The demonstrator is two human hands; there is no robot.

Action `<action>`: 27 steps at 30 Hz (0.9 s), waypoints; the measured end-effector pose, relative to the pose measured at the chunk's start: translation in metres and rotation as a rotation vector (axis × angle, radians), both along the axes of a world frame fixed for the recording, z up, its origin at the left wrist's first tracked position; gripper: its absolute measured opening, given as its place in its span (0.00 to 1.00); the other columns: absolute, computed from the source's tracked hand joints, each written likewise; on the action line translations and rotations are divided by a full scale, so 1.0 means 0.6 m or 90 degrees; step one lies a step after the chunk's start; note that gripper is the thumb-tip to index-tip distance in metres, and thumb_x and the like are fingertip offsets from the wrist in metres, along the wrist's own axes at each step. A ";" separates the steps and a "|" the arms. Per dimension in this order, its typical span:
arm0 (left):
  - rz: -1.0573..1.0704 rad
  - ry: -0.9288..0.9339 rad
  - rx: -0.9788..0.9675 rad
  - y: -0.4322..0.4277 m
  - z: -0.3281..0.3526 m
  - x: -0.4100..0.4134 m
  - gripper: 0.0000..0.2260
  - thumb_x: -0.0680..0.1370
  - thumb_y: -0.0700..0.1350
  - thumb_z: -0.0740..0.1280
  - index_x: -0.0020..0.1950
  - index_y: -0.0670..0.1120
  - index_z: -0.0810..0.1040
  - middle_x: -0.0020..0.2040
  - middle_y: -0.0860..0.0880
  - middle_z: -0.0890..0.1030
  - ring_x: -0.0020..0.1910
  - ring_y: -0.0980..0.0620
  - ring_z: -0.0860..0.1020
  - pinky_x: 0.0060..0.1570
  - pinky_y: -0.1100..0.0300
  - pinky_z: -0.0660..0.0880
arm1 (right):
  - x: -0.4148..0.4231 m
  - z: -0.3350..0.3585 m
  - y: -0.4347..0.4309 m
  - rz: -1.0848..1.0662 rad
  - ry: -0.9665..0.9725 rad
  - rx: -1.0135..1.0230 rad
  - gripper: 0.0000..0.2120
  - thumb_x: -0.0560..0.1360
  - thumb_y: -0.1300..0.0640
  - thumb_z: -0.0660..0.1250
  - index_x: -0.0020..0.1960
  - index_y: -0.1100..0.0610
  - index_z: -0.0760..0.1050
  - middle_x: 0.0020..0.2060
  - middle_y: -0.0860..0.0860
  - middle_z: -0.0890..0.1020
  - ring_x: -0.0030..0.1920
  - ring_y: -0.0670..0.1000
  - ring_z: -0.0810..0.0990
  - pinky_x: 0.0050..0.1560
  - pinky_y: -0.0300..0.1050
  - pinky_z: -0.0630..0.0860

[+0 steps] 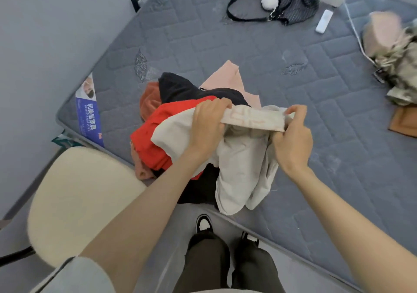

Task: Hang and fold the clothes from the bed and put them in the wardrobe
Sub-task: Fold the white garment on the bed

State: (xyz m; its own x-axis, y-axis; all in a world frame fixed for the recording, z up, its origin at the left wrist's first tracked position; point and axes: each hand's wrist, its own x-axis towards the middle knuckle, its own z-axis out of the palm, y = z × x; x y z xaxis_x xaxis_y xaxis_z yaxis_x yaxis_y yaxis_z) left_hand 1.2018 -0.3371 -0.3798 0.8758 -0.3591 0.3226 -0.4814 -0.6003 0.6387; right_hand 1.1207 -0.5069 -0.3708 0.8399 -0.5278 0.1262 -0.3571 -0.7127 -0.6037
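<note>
I see the fingers of my left hand [207,123] curled tight over one end of a flat waistband [255,119] printed with faint pink marks. The thumb and fingers of my right hand [292,141] pinch the other end, holding it straight between them. Both bare forearms reach forward, backs of the hands up. Below the band the beige garment [239,171] hangs soft and crumpled, against a pile of clothes [162,130] in red, black, rust and pink, at the near edge of a grey quilted mattress [327,94]. A cream padded chair [79,202] stands left.
</note>
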 end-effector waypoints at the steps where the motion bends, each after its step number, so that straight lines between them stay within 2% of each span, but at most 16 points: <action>1: -0.020 -0.001 0.051 -0.002 -0.014 -0.010 0.06 0.71 0.36 0.67 0.46 0.43 0.78 0.41 0.47 0.79 0.41 0.44 0.74 0.45 0.55 0.65 | -0.013 -0.011 -0.008 0.006 0.040 -0.020 0.14 0.73 0.63 0.58 0.56 0.52 0.60 0.30 0.52 0.74 0.30 0.57 0.70 0.31 0.47 0.61; 3: -0.075 0.045 0.199 0.010 -0.057 -0.043 0.05 0.70 0.39 0.68 0.46 0.44 0.78 0.43 0.47 0.78 0.45 0.44 0.74 0.44 0.59 0.58 | -0.043 -0.043 -0.021 0.075 0.169 -0.046 0.14 0.71 0.64 0.58 0.54 0.51 0.63 0.31 0.52 0.74 0.32 0.58 0.72 0.31 0.46 0.61; 6: -0.140 0.181 0.424 0.051 -0.120 -0.113 0.08 0.76 0.47 0.64 0.53 0.46 0.77 0.54 0.48 0.74 0.56 0.47 0.70 0.52 0.60 0.60 | -0.092 -0.098 -0.030 0.282 0.471 -0.061 0.11 0.72 0.61 0.62 0.52 0.50 0.72 0.42 0.52 0.79 0.44 0.57 0.77 0.36 0.46 0.65; 8: -0.136 0.243 0.493 0.070 -0.139 -0.151 0.11 0.76 0.47 0.63 0.57 0.47 0.76 0.58 0.48 0.71 0.60 0.47 0.68 0.60 0.57 0.61 | -0.117 -0.127 -0.029 0.384 0.665 0.047 0.13 0.72 0.57 0.67 0.56 0.49 0.75 0.50 0.50 0.79 0.53 0.53 0.77 0.45 0.44 0.71; 9: -0.127 0.258 0.517 0.075 -0.143 -0.162 0.12 0.76 0.47 0.63 0.58 0.47 0.76 0.59 0.48 0.71 0.61 0.47 0.68 0.61 0.56 0.61 | -0.125 -0.139 -0.029 0.403 0.704 0.118 0.15 0.72 0.54 0.70 0.58 0.50 0.76 0.51 0.49 0.79 0.54 0.51 0.77 0.51 0.44 0.73; 11: -0.104 0.250 0.521 0.074 -0.138 -0.171 0.10 0.77 0.49 0.63 0.55 0.47 0.77 0.56 0.48 0.72 0.59 0.47 0.69 0.58 0.55 0.63 | -0.129 -0.155 -0.031 0.358 0.627 0.208 0.14 0.73 0.51 0.70 0.58 0.51 0.78 0.53 0.48 0.80 0.55 0.49 0.77 0.57 0.43 0.73; 14: -0.058 0.127 0.389 0.050 -0.130 -0.159 0.10 0.75 0.44 0.67 0.53 0.42 0.78 0.50 0.43 0.75 0.49 0.42 0.74 0.49 0.49 0.72 | -0.110 -0.175 -0.048 0.206 0.378 0.166 0.12 0.75 0.57 0.66 0.59 0.54 0.77 0.58 0.52 0.78 0.58 0.52 0.75 0.56 0.45 0.70; 15: -0.038 0.074 0.354 0.037 -0.130 -0.152 0.12 0.73 0.43 0.69 0.55 0.42 0.78 0.52 0.42 0.76 0.50 0.40 0.75 0.48 0.47 0.73 | -0.098 -0.180 -0.055 0.174 0.322 0.146 0.14 0.75 0.59 0.65 0.61 0.55 0.75 0.60 0.54 0.76 0.61 0.53 0.73 0.56 0.46 0.69; 16: -0.023 0.039 0.339 0.022 -0.132 -0.141 0.16 0.72 0.43 0.69 0.59 0.44 0.78 0.57 0.41 0.76 0.54 0.39 0.75 0.52 0.46 0.73 | -0.085 -0.185 -0.061 0.151 0.287 0.135 0.17 0.74 0.61 0.65 0.62 0.57 0.74 0.62 0.55 0.74 0.63 0.54 0.70 0.58 0.47 0.68; 18: -0.021 0.025 0.370 -0.012 -0.138 -0.110 0.23 0.75 0.48 0.68 0.70 0.47 0.72 0.69 0.40 0.71 0.65 0.38 0.70 0.63 0.43 0.66 | -0.058 -0.198 -0.072 0.131 0.272 0.134 0.22 0.73 0.63 0.64 0.66 0.58 0.70 0.66 0.56 0.71 0.67 0.56 0.67 0.62 0.48 0.66; 19: -0.023 0.054 0.406 -0.030 -0.143 -0.093 0.27 0.77 0.52 0.65 0.74 0.48 0.65 0.73 0.40 0.66 0.70 0.39 0.66 0.68 0.43 0.60 | -0.045 -0.206 -0.078 0.139 0.285 0.138 0.24 0.73 0.63 0.64 0.69 0.59 0.68 0.68 0.56 0.69 0.69 0.57 0.65 0.66 0.49 0.64; 21: -0.002 0.148 0.452 -0.063 -0.160 -0.065 0.31 0.79 0.57 0.60 0.78 0.48 0.55 0.73 0.45 0.65 0.72 0.43 0.63 0.72 0.46 0.50 | -0.023 -0.221 -0.085 0.188 0.326 0.158 0.29 0.73 0.62 0.65 0.73 0.59 0.63 0.72 0.56 0.66 0.71 0.58 0.63 0.70 0.52 0.61; 22: 0.019 0.186 0.432 -0.075 -0.167 -0.056 0.30 0.80 0.56 0.60 0.78 0.48 0.55 0.70 0.46 0.68 0.69 0.44 0.65 0.71 0.48 0.51 | -0.016 -0.226 -0.087 0.215 0.347 0.183 0.31 0.73 0.61 0.65 0.75 0.58 0.60 0.72 0.56 0.66 0.71 0.57 0.64 0.70 0.52 0.62; 24: 0.071 0.228 0.305 -0.089 -0.172 -0.052 0.21 0.80 0.50 0.61 0.72 0.47 0.67 0.63 0.47 0.75 0.60 0.44 0.71 0.63 0.53 0.60 | -0.010 -0.236 -0.090 0.246 0.373 0.233 0.31 0.74 0.60 0.66 0.75 0.56 0.60 0.67 0.55 0.71 0.65 0.57 0.71 0.63 0.50 0.68; 25: 0.091 0.244 0.217 -0.088 -0.170 -0.056 0.15 0.80 0.47 0.61 0.66 0.47 0.73 0.60 0.47 0.78 0.57 0.44 0.73 0.57 0.54 0.63 | -0.011 -0.239 -0.093 0.253 0.379 0.240 0.28 0.74 0.60 0.66 0.72 0.55 0.63 0.62 0.55 0.75 0.59 0.57 0.74 0.56 0.47 0.70; 27: 0.134 0.332 0.005 -0.071 -0.158 -0.073 0.09 0.80 0.45 0.61 0.56 0.48 0.78 0.51 0.51 0.81 0.50 0.51 0.76 0.48 0.59 0.68 | -0.018 -0.240 -0.095 0.264 0.381 0.230 0.14 0.75 0.59 0.66 0.60 0.55 0.71 0.52 0.54 0.77 0.50 0.56 0.76 0.46 0.44 0.68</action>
State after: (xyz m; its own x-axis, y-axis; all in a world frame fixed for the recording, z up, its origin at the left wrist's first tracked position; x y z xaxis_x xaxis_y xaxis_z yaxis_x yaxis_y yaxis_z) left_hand 1.1580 -0.3799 -0.4747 0.9716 -0.1602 -0.1740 0.0271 -0.6553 0.7548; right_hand 1.1099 -0.5636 -0.5146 0.8472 -0.0815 -0.5250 -0.4423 -0.6556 -0.6120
